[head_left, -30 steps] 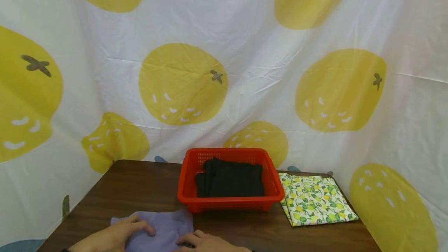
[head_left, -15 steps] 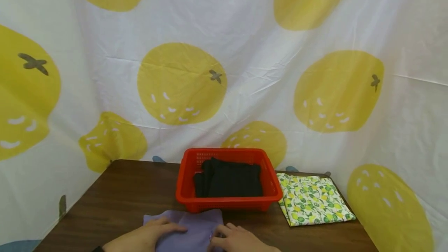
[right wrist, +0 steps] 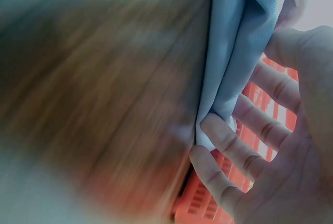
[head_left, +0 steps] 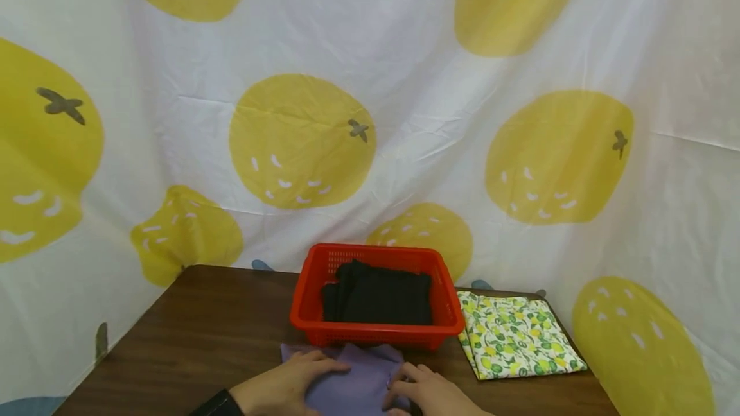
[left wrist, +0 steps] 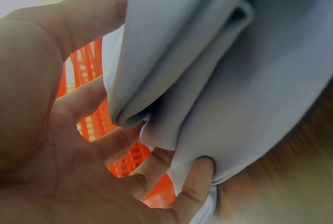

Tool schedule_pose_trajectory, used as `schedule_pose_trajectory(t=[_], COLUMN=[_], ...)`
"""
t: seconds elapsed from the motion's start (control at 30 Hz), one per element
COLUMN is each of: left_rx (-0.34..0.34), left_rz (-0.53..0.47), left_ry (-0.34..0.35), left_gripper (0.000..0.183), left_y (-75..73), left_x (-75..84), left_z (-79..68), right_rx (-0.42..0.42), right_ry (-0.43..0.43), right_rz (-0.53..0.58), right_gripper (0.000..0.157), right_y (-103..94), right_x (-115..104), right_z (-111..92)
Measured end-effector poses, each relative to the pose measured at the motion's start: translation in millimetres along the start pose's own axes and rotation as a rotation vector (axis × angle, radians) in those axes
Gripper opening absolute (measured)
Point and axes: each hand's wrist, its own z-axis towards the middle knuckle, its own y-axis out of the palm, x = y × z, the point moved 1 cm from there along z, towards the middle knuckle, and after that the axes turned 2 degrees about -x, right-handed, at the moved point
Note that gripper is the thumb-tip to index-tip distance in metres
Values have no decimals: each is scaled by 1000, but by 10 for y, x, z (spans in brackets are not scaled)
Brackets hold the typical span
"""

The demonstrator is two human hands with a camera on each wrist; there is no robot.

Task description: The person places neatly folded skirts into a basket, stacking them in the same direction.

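Observation:
A lavender folded cloth (head_left: 360, 381) lies in front of the red basket, partly cut off by the lower edge of the head view. At its left side my left hand (head_left: 283, 385) grips it; in the left wrist view the thumb lies over the layered folds of the cloth (left wrist: 229, 99) and the fingertips reach round its edge. My right hand (head_left: 433, 392) holds the opposite side. The right wrist view shows the thumb on one face of the folded cloth edge (right wrist: 229, 52) and the fingers along the other.
The red plastic basket (head_left: 376, 330) stands toward the back of the brown table (head_left: 231, 313), with folded black fabric (head_left: 390, 297) inside. To its right lies a folded lemon-print cloth (head_left: 517, 339). A white curtain with yellow lemons (head_left: 416, 95) hangs behind and around the table.
Both hands have moved to the right with the lavender cloth, from left of the basket to in front of it. The basket, black fabric and lemon-print cloth have stayed in place.

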Motion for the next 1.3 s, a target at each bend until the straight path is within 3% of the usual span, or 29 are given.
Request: schedule_pose_trajectory(t=[0.2,0.33,0.53,0.67,0.9,1.07,1.3], left_rx=[-12,4,63,111,189,203,215], left_rz=[-3,-17,-76,-104,-136,-201,-510], left_ry=[-86,-119,-173,-179,-255,-333,-552], left_gripper=[80,77,71,70,70,71,61], left_y=[94,99,78,56,-16,-34,44], left_x=[94,109,108,99,34,-49,24], left_z=[191,241,166,76,-122,-304,-419], right_rx=[50,66,109,125,121,99,106], right_ry=[83,105,170,270,488,612,699], right_rz=[59,102,185,294,708,960,1167], right_gripper=[11,11,10,23,52,59,51], right_y=[-136,-174,-188,-218,-283,-301,-316], right_x=[79,102,135,149,128,107,59], right_z=[-190,-249,-302,-363,-469,-537,-544])
